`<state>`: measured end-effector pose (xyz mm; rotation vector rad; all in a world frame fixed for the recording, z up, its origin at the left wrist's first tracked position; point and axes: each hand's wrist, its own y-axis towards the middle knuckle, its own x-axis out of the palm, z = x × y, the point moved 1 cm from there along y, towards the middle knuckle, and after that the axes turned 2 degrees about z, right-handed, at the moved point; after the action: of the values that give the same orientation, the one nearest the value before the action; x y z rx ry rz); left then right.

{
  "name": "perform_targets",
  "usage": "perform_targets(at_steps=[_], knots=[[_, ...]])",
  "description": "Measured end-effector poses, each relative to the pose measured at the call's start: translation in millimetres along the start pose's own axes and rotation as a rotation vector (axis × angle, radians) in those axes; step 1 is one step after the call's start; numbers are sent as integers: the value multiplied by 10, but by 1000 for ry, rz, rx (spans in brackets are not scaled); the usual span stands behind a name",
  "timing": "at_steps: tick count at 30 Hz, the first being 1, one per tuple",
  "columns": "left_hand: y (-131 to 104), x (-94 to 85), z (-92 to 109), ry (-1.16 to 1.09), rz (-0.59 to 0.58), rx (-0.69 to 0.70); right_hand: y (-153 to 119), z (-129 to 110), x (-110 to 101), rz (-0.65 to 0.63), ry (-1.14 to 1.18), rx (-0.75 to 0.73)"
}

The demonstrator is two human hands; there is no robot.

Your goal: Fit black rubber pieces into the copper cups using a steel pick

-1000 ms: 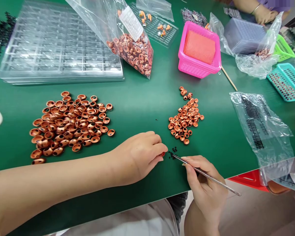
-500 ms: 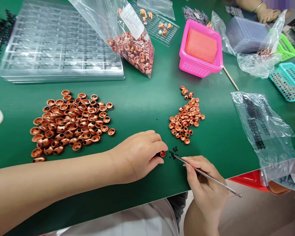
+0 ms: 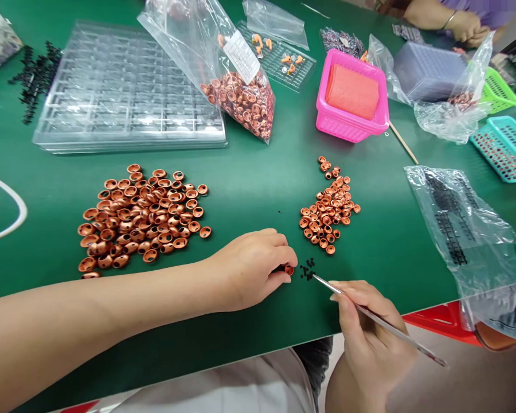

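Between thumb and fingers, my left hand (image 3: 258, 269) pinches a small copper-coloured cup-shaped part (image 3: 289, 270) low over the green table. My right hand (image 3: 370, 327) is closed like a pen grip round a thin metal pick (image 3: 378, 318); whether it is one rod or a pair of tweezers I cannot tell. Its tip touches a cluster of tiny black pieces (image 3: 308, 268) just right of the held part. Beyond them lies a pile of small copper-coloured parts (image 3: 329, 209). A larger pile of similar parts (image 3: 141, 215) spreads left of my left hand.
Clear plastic trays (image 3: 133, 97) are stacked at the back left, beside a bag of copper parts (image 3: 249, 103). A pink basket (image 3: 352, 126) holds an orange-red block. A bag of black strips (image 3: 460, 218) lies at the right. Another person's hands (image 3: 466, 26) rest at the far right.
The view has shifted slightly, so most things appear farther right. The pick's tip has moved to the lower edge of the black pieces, which lie more spread out. My left hand keeps its pinch.
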<state>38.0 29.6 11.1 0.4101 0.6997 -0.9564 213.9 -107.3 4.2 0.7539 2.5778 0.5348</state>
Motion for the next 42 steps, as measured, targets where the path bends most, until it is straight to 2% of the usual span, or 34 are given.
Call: perform_targets(at_steps=[4, 8, 14, 29, 34, 42], knots=[[-26, -3, 48, 54, 62, 32, -56, -72, 125, 71, 43, -26], [-51, 19, 100, 97, 149, 111, -70, -55, 202, 52, 37, -54], [-58, 79, 123, 76, 217, 159, -74, -31, 186, 5, 34, -62], [-31, 138, 105, 44, 262, 216, -92, -34, 152, -117, -41, -130], [-21, 129, 110, 49, 287, 238, -92, -40, 149, -123, -67, -128], [-39, 108, 98, 36, 261, 232, -96, -41, 152, -120, -127, -135]])
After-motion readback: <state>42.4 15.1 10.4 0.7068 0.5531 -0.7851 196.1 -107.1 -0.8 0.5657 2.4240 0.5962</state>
